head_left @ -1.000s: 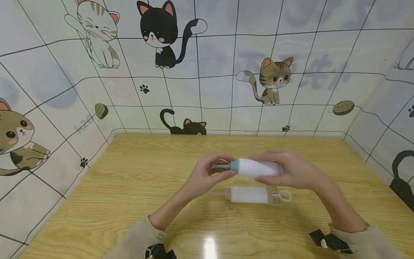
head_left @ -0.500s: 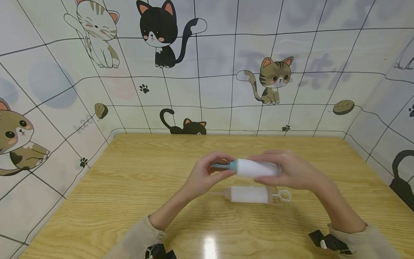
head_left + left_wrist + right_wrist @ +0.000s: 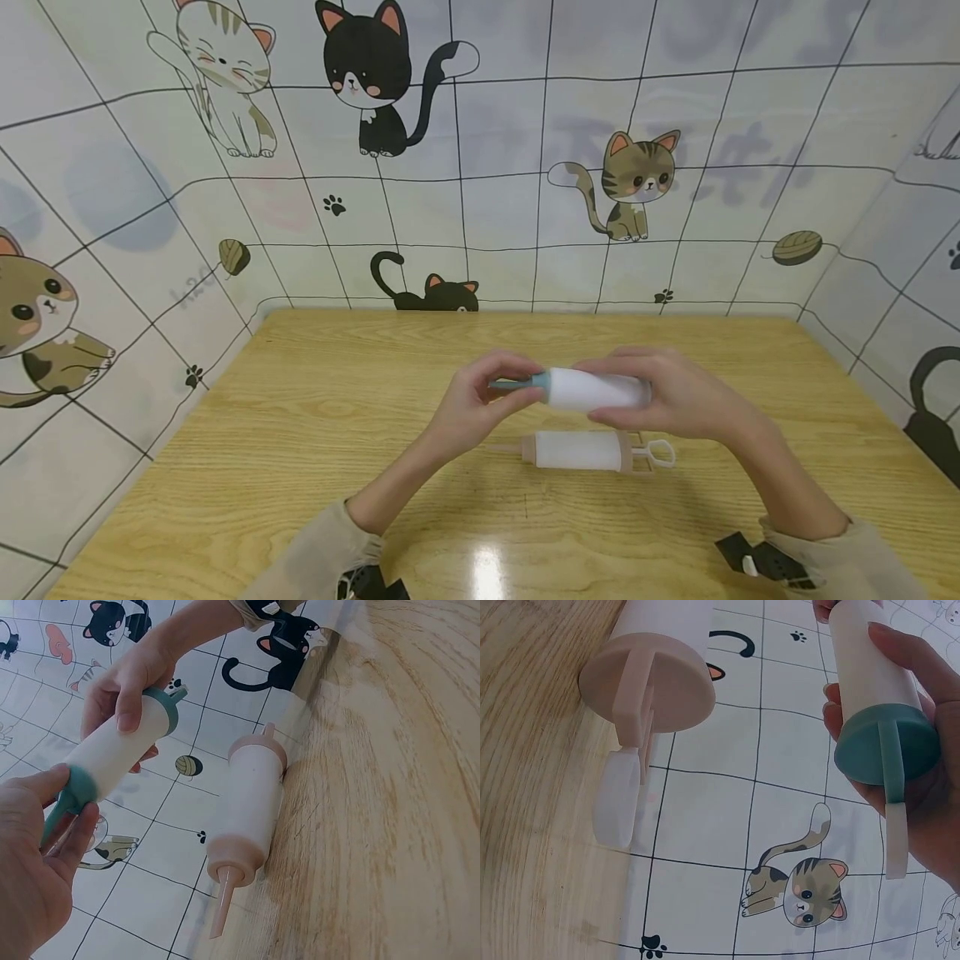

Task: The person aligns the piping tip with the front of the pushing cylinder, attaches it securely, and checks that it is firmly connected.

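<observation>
A white squeeze bottle with teal ends (image 3: 592,389) is held sideways above the table between both hands. My left hand (image 3: 472,408) pinches its teal nozzle cap (image 3: 79,789) with thumb and fingers, the thin nozzle pointing into the palm. My right hand (image 3: 682,396) grips the white body near the other end. That end shows a teal disc (image 3: 889,746) with a white pull tab (image 3: 896,840) in the right wrist view. A second white bottle with pinkish-beige ends (image 3: 577,451) lies on the table just nearer than the held one, nozzle to the left.
The wooden table (image 3: 337,350) runs to a wall covering (image 3: 495,200) printed with cats and grid lines. The lying bottle's white pull ring (image 3: 662,454) points right. Black straps sit on both sleeves.
The teal bottle has shifted very slightly left, and my left fingers have moved a little on its cap. The beige bottle stays where it was.
</observation>
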### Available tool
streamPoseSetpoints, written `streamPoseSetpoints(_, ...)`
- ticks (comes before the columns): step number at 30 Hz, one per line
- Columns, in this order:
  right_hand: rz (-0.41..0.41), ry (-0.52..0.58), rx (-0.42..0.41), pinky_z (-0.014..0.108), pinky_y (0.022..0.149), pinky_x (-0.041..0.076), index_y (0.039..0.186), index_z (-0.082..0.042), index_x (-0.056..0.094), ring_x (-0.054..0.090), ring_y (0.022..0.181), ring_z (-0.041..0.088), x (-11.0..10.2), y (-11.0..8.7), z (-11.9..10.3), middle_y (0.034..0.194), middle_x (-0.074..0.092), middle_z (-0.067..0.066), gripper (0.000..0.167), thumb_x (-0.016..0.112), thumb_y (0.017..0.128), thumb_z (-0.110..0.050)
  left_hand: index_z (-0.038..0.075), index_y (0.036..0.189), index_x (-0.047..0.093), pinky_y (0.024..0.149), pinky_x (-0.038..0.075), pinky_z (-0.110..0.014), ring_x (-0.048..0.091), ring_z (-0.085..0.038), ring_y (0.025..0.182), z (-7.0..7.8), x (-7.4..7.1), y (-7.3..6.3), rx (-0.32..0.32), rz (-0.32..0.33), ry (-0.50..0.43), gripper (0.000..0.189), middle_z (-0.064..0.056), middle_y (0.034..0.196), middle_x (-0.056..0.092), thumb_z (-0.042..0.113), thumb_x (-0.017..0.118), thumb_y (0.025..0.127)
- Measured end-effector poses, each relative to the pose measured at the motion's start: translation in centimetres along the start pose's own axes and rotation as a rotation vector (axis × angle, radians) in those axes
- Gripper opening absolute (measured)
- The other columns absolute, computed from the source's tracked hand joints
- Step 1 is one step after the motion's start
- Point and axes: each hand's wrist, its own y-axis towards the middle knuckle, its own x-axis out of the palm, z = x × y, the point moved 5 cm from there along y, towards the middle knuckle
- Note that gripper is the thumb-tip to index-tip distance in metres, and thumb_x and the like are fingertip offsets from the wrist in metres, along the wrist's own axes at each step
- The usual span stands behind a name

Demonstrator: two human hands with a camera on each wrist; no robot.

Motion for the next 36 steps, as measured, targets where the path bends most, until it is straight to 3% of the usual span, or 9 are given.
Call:
streamPoseSetpoints(8,0.012,0.013,-0.038,0.023,0.057,0.056,0.128,-0.015,0.07,0.062,0.081,0.007,-0.08,-0.07,-0.26,0.108,0.07,-0.003,0.045,0.084,0.085,-0.022,0.0,0.118,0.063,0.091,0.059,-0.041,0.068,-0.023,0.105,-0.41,-0.28,0.03,-0.119,0.007,-0.015,0.028,-0.013,0.115,0.066,-0.002,0.072,0.091)
streamPoseSetpoints(11,0.011,0.01,-0.048,0.023,0.057,0.056,0.128,-0.014,0.07,0.061,0.08,0.007,-0.1,-0.05,-0.29,0.107,0.069,-0.003,0.046,0.084,0.085,-0.021,0.0,0.116,0.065,0.089,0.06,-0.042,0.069,-0.024,0.1,-0.56,-0.3,0.03,-0.133,-0.003,-0.04,0.025,-0.012,0.113,0.065,-0.001,0.073,0.092)
streamPoseSetpoints(22,-0.008,-0.012,-0.029,0.023,0.058,0.055,0.129,-0.016,0.07,0.061,0.079,0.007,0.0,-0.02,-0.11,0.105,0.069,-0.004,0.047,0.084,0.085,-0.024,0.001,0.114,0.067,0.089,0.06,-0.042,0.069,-0.034,0.101,-0.3,-0.31,0.04,-0.069,-0.025,-0.026,0.028,-0.013,0.113,0.068,-0.005,0.075,0.088)
streamPoseSetpoints(30,-0.005,0.001,-0.039,0.023,0.058,0.055,0.128,-0.015,0.07,0.06,0.078,0.006,-0.02,0.01,0.05,0.103,0.068,-0.006,0.046,0.084,0.085,-0.023,0.0,0.115,0.068,0.091,0.058,-0.048,0.068,-0.024,0.102,-0.22,-0.16,-0.01,-0.039,-0.04,-0.029,0.028,-0.012,0.114,0.067,-0.005,0.074,0.089)
streamPoseSetpoints(36,-0.003,-0.005,-0.035,0.023,0.058,0.055,0.129,-0.015,0.07,0.06,0.079,0.006,-0.02,-0.03,0.04,0.104,0.069,-0.005,0.047,0.084,0.085,-0.024,-0.001,0.113,0.069,0.089,0.06,-0.043,0.067,-0.023,0.102,-0.18,-0.05,0.01,-0.022,-0.018,-0.018,0.022,-0.013,0.114,0.067,-0.003,0.071,0.092)
